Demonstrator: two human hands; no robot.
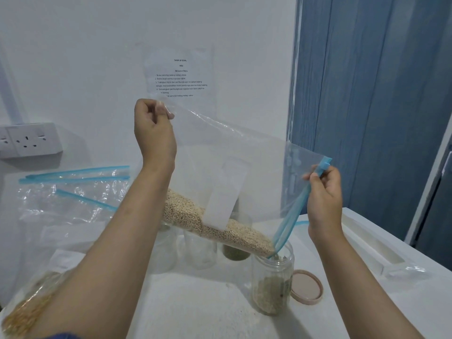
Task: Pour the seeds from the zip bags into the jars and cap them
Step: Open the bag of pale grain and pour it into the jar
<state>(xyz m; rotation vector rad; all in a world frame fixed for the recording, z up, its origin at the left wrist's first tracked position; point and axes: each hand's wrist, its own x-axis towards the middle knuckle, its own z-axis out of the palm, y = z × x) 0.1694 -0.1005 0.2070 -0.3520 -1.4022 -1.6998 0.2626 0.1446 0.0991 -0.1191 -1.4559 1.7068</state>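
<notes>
1. White worktop point(195, 311) set against a white wall; printed sheet point(182, 77) taped to the wall, socket point(29, 139) at left, blue panelled door point(367, 94) past the worktop's right edge.
2. Left hand point(154, 128) raised high, fingers point(168, 115) pinching the closed bottom corner of the zip bag point(244, 167).
3. Right hand point(324, 192) lower, fingers curled round the blue zip strip point(293, 211) near its slider end.
4. Zip bag tilted down to the right; pale seeds point(220, 228) lie along its lower edge, down to the open corner sitting in the mouth of the open jar point(272, 280).
5. Open jar upright near the worktop's front right, partly filled with seed. Its lid point(307, 287) lies flat just beside it, to the right.
6. Behind the bag: two clear jars point(200, 250) and one jar with green contents point(236, 252), close together.
7. Empty bags point(71, 194) lie along the left rear edge; a full seed bag point(29, 304) at the front left corner.
8. Bare surface shows in front of the open jar.
</notes>
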